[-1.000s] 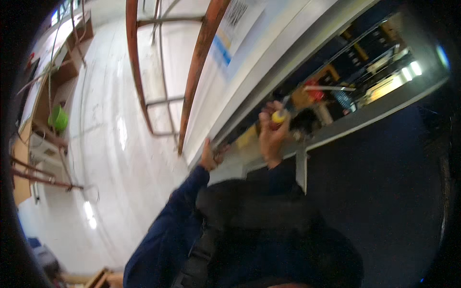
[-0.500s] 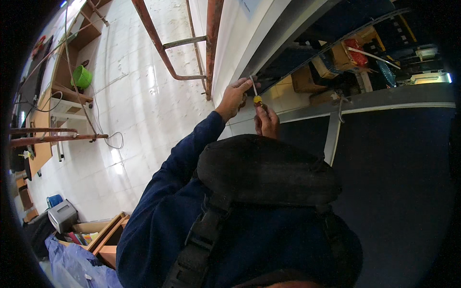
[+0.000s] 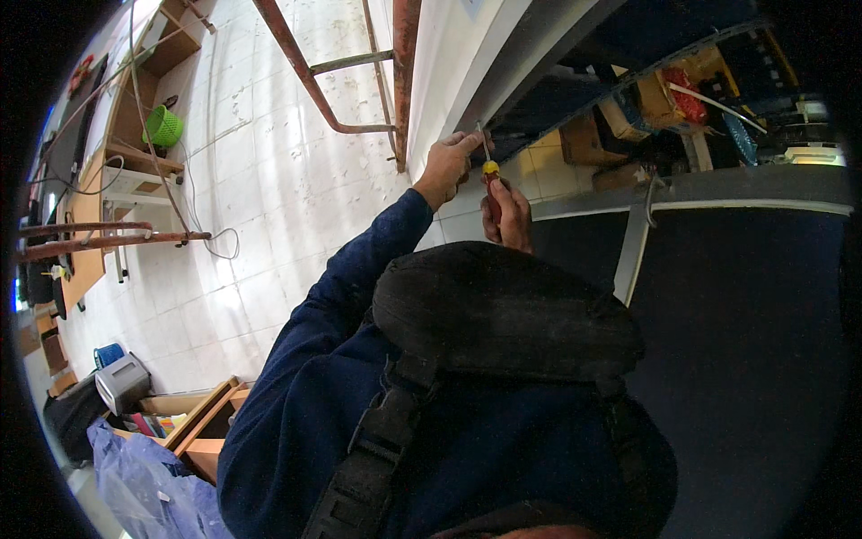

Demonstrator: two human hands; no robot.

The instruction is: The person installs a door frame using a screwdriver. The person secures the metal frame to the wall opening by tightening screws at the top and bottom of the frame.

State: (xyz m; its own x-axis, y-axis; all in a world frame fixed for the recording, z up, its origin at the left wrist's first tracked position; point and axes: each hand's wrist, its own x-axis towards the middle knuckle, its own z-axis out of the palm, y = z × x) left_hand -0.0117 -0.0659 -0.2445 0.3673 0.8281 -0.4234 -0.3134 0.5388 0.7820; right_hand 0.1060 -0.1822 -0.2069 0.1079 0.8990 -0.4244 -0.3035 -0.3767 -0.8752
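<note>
A screwdriver (image 3: 491, 169) with a yellow and red handle is gripped in my right hand (image 3: 513, 220), its fingers wrapped round the handle. Its thin metal shaft points away from me, and the tip lies against or close to the grey metal frame (image 3: 514, 83). Beside the tip, my left hand (image 3: 446, 171) has its thumb and fingers brought together by the frame. Whatever is pinched there is too small to make out. Whether the tip sits in a screw cannot be seen.
Left of the frame stands a rusty metal scaffold (image 3: 406, 81) on the pale tiled floor (image 3: 269, 207). Cardboard boxes (image 3: 588, 139) lie beyond the frame at right. A dark panel (image 3: 736, 359) fills the lower right. A green basket (image 3: 163, 127) is far left.
The view has shifted slightly. My right hand has turned the screwdriver a little, so more of its red handle shows. My left hand stays close to the tip.
</note>
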